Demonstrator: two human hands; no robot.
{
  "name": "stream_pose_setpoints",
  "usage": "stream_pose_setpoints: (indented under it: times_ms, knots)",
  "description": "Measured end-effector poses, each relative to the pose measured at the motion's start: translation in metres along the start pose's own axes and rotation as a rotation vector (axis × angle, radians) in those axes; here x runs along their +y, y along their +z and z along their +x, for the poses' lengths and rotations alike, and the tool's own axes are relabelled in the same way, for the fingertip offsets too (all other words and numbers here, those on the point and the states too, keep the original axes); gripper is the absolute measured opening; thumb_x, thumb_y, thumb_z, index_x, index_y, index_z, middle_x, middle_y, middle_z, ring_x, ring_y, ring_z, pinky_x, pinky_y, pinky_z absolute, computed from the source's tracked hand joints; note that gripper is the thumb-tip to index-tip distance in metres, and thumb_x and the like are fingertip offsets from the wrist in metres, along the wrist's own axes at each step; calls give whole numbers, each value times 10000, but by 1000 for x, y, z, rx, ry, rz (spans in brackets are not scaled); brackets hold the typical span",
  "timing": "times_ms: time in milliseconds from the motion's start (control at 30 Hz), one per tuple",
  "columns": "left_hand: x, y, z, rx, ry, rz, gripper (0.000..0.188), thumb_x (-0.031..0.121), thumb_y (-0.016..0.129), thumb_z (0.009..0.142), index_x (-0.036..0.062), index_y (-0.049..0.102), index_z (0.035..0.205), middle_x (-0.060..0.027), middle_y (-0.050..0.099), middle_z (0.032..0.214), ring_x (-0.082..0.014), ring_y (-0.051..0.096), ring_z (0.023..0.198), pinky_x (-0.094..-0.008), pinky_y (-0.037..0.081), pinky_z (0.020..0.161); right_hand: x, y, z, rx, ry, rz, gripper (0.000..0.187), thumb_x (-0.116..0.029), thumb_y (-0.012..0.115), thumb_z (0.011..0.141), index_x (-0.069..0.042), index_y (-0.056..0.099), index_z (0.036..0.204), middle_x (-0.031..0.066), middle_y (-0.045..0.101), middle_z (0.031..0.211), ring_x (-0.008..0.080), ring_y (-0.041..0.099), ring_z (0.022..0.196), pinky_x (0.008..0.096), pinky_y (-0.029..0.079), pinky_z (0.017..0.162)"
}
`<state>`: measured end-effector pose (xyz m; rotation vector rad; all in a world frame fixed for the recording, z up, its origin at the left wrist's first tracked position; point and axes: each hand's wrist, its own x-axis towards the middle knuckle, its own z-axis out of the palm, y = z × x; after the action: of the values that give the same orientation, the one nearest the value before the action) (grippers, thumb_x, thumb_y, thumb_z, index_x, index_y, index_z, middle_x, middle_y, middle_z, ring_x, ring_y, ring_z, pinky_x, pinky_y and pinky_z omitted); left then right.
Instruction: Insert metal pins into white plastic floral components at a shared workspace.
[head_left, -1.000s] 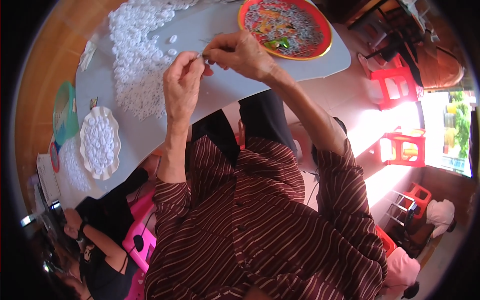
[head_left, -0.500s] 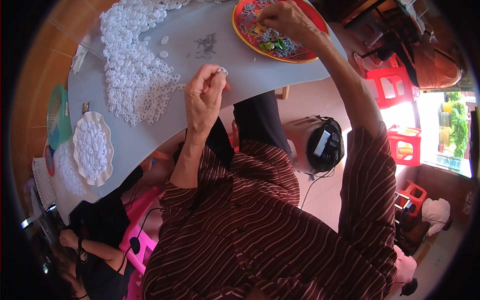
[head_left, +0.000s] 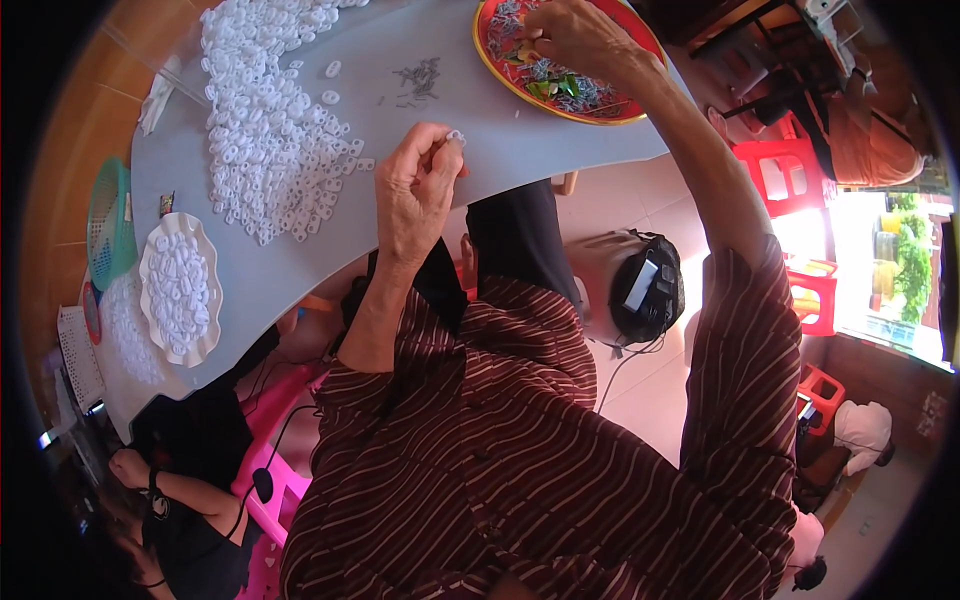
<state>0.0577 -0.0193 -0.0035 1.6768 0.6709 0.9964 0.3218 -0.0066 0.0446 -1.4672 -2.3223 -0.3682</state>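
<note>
Over the front part of the table, my left hand (head_left: 416, 190) is closed, pinching a small white plastic piece (head_left: 456, 137) between thumb and fingertips. At the far right, my right hand (head_left: 580, 38) reaches into a red round tray (head_left: 640, 30) with a yellow rim. Its fingers point down among small grey pins (head_left: 600, 98); whether they grip one is hidden. A large heap of white plastic pieces (head_left: 262, 150) covers the table's left side. Beyond my left hand lies a small pile of grey pins (head_left: 418, 78), with two loose white ovals (head_left: 331, 97) nearby.
A scalloped white dish (head_left: 150, 300) full of white pieces stands at the table's left end, beside a green basket (head_left: 108, 225). A person (head_left: 200, 500) sits at lower left by a pink stool (head_left: 275, 490). A black bag (head_left: 645, 290) lies at right, near red stools (head_left: 780, 175).
The view has shifted slightly. My left hand still pinches the white piece, and my right hand stays in the red tray with its fingers a little more curled.
</note>
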Motion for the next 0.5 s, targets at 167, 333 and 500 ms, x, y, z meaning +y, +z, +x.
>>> stream_pose_setpoints:
  times_ms: [167, 333, 500]
  knots:
    - [0, -4, -1, -3, -76, -30, 121, 110, 548, 865, -8, 574, 866, -27, 571, 681, -79, 526, 637, -223, 424, 622, -11, -10, 1, 23, 539, 319, 164, -101, 665, 712, -5, 651, 844, 139, 654, 775, 259, 618, 668, 336, 494, 593]
    - [1, -10, 2, 9, -186, -216, 144, 138, 551, 858, 1, 586, 833, -26, 583, 673, -83, 534, 644, -220, 419, 639, -62, -5, -7, 88, 718, 940, 167, -98, 610, 848, 18, 662, 955, 57, 654, 766, 88, 600, 674, 242, 501, 614]
    - [10, -16, 4, -49, -260, -200, 162, 158, 548, 860, 10, 595, 811, -18, 576, 639, -76, 529, 650, -210, 411, 639, -110, 8, -11, 15, 616, 1129, 159, -64, 603, 856, 25, 646, 980, 29, 625, 779, 70, 569, 697, 220, 490, 678]
